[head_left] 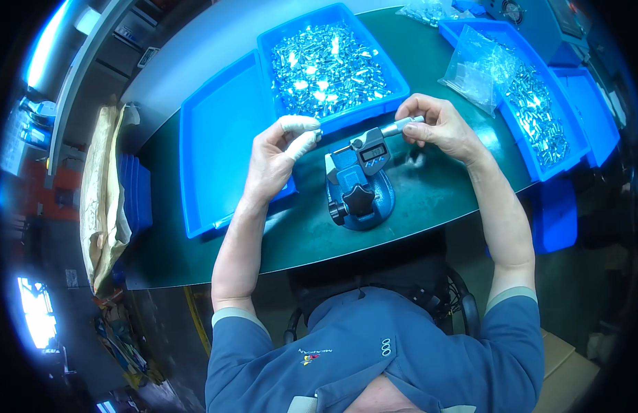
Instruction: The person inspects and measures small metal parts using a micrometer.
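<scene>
Green table (pixel 429 213) carried the micrometer (pixel 365 143). Just left of it, left fingers (pixel 299 124) pinched a small part (pixel 319 135), likely light, stiff, slippery, best held by one end; right fingers (pixel 421 102) closed around the micrometer's thimble (pixel 397 127).

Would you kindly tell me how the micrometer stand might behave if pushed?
The stand is probably heavy, given its solid-looking rounded base, and may resist tipping. The micrometer mounted on it would likely move along too.
</scene>
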Available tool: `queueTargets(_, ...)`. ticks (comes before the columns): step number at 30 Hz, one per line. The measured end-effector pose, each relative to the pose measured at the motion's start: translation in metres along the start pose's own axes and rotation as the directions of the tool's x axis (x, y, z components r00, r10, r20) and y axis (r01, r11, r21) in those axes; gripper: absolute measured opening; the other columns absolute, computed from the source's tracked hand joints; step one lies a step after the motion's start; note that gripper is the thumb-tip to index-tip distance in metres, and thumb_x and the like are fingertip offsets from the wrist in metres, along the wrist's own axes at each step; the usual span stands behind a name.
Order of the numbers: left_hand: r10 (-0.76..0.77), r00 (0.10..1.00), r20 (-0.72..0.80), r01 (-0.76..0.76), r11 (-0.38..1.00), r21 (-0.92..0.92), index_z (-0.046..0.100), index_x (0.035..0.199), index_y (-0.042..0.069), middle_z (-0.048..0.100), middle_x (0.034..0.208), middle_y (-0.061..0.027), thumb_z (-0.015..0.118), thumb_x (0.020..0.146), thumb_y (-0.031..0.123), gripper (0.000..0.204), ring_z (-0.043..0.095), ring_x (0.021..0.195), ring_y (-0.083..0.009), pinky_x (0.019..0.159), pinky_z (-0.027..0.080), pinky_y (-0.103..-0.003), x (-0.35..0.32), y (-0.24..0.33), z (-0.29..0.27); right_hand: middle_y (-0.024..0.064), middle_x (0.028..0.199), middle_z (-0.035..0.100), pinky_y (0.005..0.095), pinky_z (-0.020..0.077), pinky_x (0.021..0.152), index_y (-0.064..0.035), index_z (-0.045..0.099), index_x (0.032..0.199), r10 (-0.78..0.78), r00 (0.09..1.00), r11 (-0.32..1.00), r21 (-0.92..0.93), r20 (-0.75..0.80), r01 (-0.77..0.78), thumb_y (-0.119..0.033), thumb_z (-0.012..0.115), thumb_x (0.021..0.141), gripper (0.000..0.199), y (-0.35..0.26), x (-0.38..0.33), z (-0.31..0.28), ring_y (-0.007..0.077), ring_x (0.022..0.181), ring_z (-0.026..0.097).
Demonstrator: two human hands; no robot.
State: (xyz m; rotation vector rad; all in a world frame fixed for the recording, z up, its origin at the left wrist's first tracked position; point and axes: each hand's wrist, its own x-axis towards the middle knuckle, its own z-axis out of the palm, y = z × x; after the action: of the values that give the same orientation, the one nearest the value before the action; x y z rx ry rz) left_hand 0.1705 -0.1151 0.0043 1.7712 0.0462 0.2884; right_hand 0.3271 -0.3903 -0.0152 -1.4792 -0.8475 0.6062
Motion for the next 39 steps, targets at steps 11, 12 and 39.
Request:
queueTargets(11,-0.065,0.998,0.020,0.067,0.995,-0.078,0.070,0.107,0.004,0.068,0.096,-0.0045,0.074,0.085,0.003,0.022,0.062,0.090,-0.0098,0.080,0.050,-0.024,-0.002,-0.004,0.005,0.0027,0.078,0.065,0.0205,0.0462,0.062,-0.0032,0.066,0.097,0.009,0.998,0.997,0.070,0.061,-0.013,-0.034,0.065,0.095,0.030,0.007,0.000,-0.003,0.0062,0.071,0.058)
queueTargets(12,-0.049,0.999,0.021,0.051,0.996,-0.075,0.070,0.107,0.003,0.068,0.097,-0.0046,0.073,0.086,0.003,0.021,0.062,0.090,-0.0104,0.081,0.050,-0.025,-0.002,-0.002,0.006,0.0027,0.078,0.065,0.0205,0.0462,0.062,-0.0032,0.066,0.097,0.010,0.998,0.997,0.071,0.063,-0.014,-0.034,0.065,0.095,0.030,0.005,0.000,-0.002,0.0062,0.071,0.058)
queueTargets(39,-0.025,0.997,0.078,0.032,0.995,-0.092,0.069,0.108,0.003,0.070,0.095,-0.0068,0.067,0.094,0.010,0.016,0.064,0.086,-0.0120,0.077,0.052,-0.026,0.001,-0.007,0.010,0.0014,0.075,0.064,0.0210,0.0464,0.061,-0.0036,0.066,0.094,0.075,0.996,0.997,0.022,0.039,-0.076,-0.033,0.068,0.093,0.029,0.007,0.001,0.001,0.0066,0.068,0.059)
